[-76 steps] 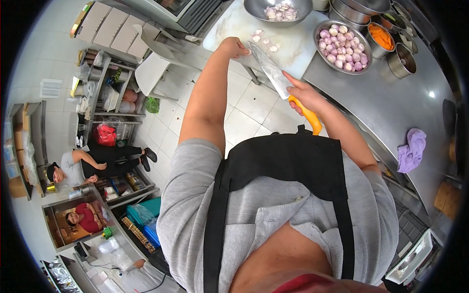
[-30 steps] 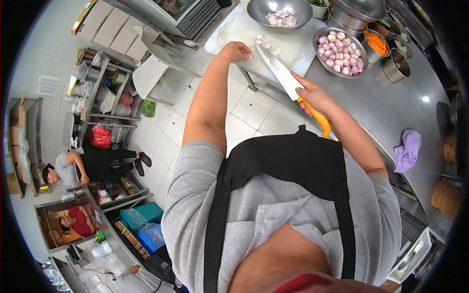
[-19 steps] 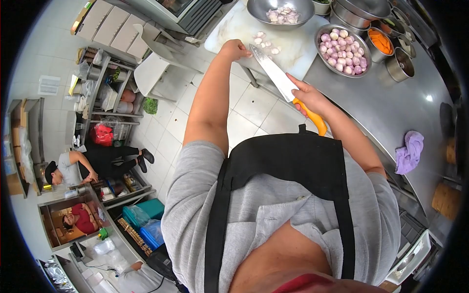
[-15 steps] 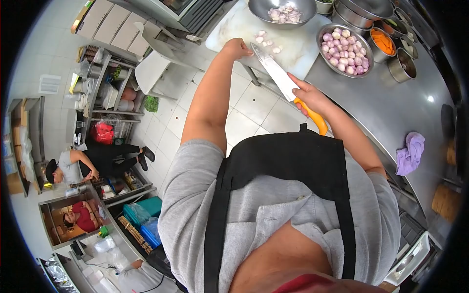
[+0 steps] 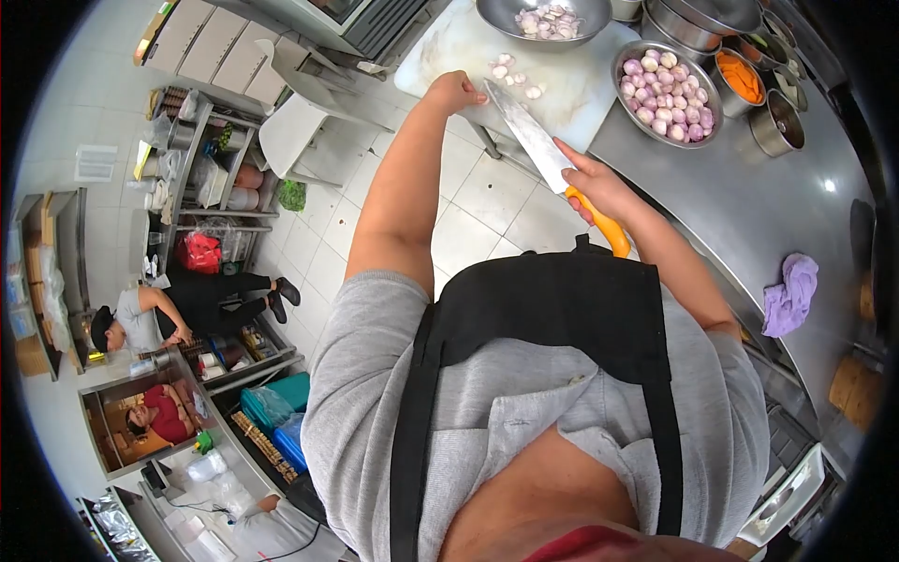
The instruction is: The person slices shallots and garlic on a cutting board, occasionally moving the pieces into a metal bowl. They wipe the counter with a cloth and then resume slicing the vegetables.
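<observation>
In my right hand (image 5: 602, 190) is a large kitchen knife (image 5: 530, 134), gripped by its yellow handle. The blade points up and left, and its tip is close to the fingers of my left hand (image 5: 457, 93). Those fingers are closed in a pinch at the near edge of the white cutting board (image 5: 435, 54); what they hold, if anything, is too small to make out. Several shallot pieces (image 5: 503, 71) lie on the board just beyond the knife tip. A metal bowl (image 5: 596, 21) of cut shallots (image 5: 546, 23) stands at the board's far side.
Right of the board, a metal bowl (image 5: 622, 94) holds whole peeled shallots (image 5: 667, 96). Nearby stand a container of orange pieces (image 5: 739, 77) and a metal pot (image 5: 777, 131). A purple cloth (image 5: 789, 293) lies on the steel counter (image 5: 712, 197). Other people are at the left.
The view has shifted slightly, so the bowls and counter appear a little further right. Both hands and the knife keep nearly the same pose.
</observation>
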The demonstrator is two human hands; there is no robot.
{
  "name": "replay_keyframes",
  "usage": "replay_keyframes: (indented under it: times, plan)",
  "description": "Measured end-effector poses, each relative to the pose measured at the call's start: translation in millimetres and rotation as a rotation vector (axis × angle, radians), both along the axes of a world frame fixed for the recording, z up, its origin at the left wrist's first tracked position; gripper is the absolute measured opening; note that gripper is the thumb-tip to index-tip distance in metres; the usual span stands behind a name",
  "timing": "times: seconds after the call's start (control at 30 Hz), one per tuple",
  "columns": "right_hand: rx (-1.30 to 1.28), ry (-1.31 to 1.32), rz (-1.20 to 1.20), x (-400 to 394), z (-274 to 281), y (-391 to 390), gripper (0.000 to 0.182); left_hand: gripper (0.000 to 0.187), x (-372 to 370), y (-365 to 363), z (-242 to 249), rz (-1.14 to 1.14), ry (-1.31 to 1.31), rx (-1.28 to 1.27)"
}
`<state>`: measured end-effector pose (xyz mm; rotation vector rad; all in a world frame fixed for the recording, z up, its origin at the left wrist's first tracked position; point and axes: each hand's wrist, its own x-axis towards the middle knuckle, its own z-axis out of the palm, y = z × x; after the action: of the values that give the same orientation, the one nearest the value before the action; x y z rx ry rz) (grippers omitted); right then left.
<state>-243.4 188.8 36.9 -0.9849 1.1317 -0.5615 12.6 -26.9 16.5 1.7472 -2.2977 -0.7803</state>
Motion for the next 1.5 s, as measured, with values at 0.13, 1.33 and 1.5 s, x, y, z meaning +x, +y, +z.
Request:
replay_keyframes:
  times: [0.13, 1.33, 1.5]
  plan:
    - [0.019, 0.020, 0.002, 8, 3, -3, 0.054, 0.041, -1, 0, 0, -0.001, -0.023, -0.008]
    - [-0.552, 1.028, 0.199, -18, 72, 5, 0.056, 0.018, -36, 16, -2, 0.215, 0.194, -0.383]
    - [-0.645, 1.171, 0.135, -9, 69, 5, 0.050, 0.038, -69, 79, 37, -0.492, 0.102, -0.814]
